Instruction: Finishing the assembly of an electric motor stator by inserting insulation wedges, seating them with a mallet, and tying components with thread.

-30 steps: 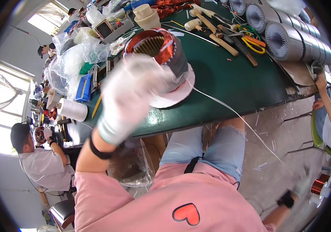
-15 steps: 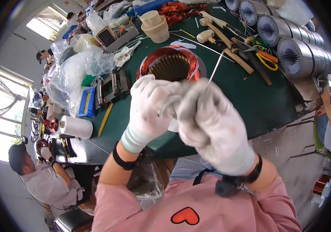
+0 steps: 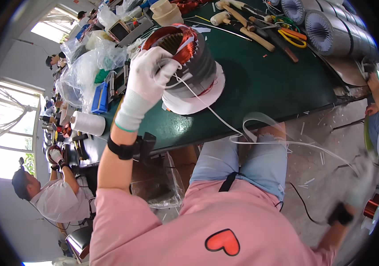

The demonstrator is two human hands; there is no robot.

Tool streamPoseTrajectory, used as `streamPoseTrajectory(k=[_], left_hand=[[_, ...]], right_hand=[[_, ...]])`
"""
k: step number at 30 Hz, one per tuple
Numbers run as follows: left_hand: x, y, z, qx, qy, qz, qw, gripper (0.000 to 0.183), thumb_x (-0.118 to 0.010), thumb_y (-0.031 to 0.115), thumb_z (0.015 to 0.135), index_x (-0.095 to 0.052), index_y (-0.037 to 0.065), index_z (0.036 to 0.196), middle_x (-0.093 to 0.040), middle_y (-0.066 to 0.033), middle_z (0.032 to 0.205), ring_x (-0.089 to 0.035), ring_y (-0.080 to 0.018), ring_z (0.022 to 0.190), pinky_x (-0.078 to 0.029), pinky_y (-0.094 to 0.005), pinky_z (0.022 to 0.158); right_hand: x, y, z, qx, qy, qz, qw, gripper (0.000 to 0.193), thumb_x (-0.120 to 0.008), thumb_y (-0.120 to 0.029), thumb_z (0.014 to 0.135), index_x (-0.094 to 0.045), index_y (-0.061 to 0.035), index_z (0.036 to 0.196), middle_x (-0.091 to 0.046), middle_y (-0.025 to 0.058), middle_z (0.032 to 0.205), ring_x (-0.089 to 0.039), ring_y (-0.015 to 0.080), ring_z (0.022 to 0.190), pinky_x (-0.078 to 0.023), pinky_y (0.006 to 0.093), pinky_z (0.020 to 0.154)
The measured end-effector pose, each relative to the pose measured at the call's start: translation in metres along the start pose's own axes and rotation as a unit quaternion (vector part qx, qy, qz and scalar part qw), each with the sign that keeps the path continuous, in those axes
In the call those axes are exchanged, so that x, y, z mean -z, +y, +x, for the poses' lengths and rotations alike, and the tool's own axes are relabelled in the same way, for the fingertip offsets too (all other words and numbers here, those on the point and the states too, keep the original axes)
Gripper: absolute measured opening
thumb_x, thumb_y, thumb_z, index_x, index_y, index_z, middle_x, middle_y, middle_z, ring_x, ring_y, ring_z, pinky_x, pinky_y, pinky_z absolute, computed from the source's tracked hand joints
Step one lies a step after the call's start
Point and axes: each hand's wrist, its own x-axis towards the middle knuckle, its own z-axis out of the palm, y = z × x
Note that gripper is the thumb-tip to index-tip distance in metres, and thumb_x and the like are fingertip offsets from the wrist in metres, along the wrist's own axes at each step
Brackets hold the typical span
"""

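Observation:
A motor stator (image 3: 198, 66) with red-brown copper windings (image 3: 187, 46) and a grey cylindrical body stands tilted on a white round base (image 3: 198, 103). At its near left upper rim is my left hand (image 3: 152, 75), white-gloved, fingers curled together, with a loop of thin white cord (image 3: 218, 116) at the fingertips. From there the cord runs slackly over the table edge and my lap, out to the far right. My right hand (image 3: 361, 179), also gloved, is stretched out low at the right by the cord's other end; motion smears its fingers.
Hammers (image 3: 238, 17), yellow-handled scissors (image 3: 293, 37) and more stator cores (image 3: 331, 33) lie along the back right. Plastic bags (image 3: 87, 62), a blue box (image 3: 100, 98) and a white thread spool (image 3: 87, 123) are at left. One co-worker (image 3: 61, 201) sits left; another person's arm (image 3: 376, 93) shows right.
My hands, close together before, are now far apart: the right has swept out to the lower right, stretching the white cord. The left is at the stator's rim. The view has shifted.

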Motion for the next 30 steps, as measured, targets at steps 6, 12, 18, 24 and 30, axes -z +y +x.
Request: streamPoseTrajectory(k=[6, 12, 18, 24, 30], left_hand=[[0.010, -0.005, 0.021, -0.061, -0.099, -0.027, 0.993, 0.028, -0.069, 0.028, 0.088, -0.066, 0.000, 0.092, -0.061, -0.0117, 0.084, -0.060, -0.0299, 0.085, -0.046, -0.0382, 0.083], [0.006, -0.004, 0.019, -0.048, -0.072, -0.057, 0.995, 0.021, -0.071, 0.021, 0.084, -0.068, 0.001, 0.090, -0.061, -0.0107, 0.082, -0.059, -0.0305, 0.083, -0.046, -0.0384, 0.084], [0.006, -0.008, 0.026, -0.086, -0.090, -0.063, 0.990, 0.024, -0.072, 0.025, 0.085, -0.069, 0.002, 0.092, -0.060, -0.0105, 0.081, -0.059, -0.0305, 0.083, -0.046, -0.0392, 0.082], [0.018, -0.016, 0.033, -0.113, -0.123, -0.048, 0.985, 0.034, -0.074, 0.036, 0.086, -0.069, 0.002, 0.092, -0.062, -0.0102, 0.083, -0.059, -0.0310, 0.084, -0.045, -0.0391, 0.083], [0.039, -0.015, 0.060, 0.075, -0.289, -0.199, 0.933, 0.056, -0.062, 0.052, 0.095, -0.070, -0.001, 0.111, -0.068, -0.0137, 0.102, -0.065, -0.0253, 0.101, -0.049, -0.0358, 0.092]], right_hand=[[0.042, 0.042, -0.001, -0.038, 0.030, -0.037, 0.998, 0.042, -0.042, -0.031, 0.105, -0.059, -0.0070, 0.136, -0.064, 0.0081, 0.129, -0.063, 0.0190, 0.107, -0.051, 0.0351, 0.091], [0.037, 0.074, 0.007, -0.071, 0.075, -0.087, 0.991, 0.043, -0.037, -0.032, 0.107, -0.063, -0.0080, 0.131, -0.065, 0.0054, 0.123, -0.060, 0.0163, 0.106, -0.048, 0.0301, 0.089], [-0.284, -0.104, -0.166, 0.366, -0.644, 0.005, 0.672, 0.020, -0.055, -0.006, 0.091, -0.067, 0.0005, 0.106, -0.064, 0.0056, 0.093, -0.061, 0.0097, 0.069, -0.049, 0.0273, 0.057], [-0.304, -0.184, -0.162, -0.139, -0.679, 0.160, 0.703, 0.027, -0.048, -0.024, 0.106, -0.064, -0.0022, 0.109, -0.060, 0.0011, 0.071, -0.050, 0.0034, 0.050, -0.042, 0.0198, 0.047], [-0.323, -0.187, -0.182, -0.202, -0.643, 0.286, 0.681, 0.025, -0.051, -0.026, 0.106, -0.064, -0.0048, 0.111, -0.064, 0.0038, 0.068, -0.053, 0.0081, 0.047, -0.044, 0.0246, 0.046]])
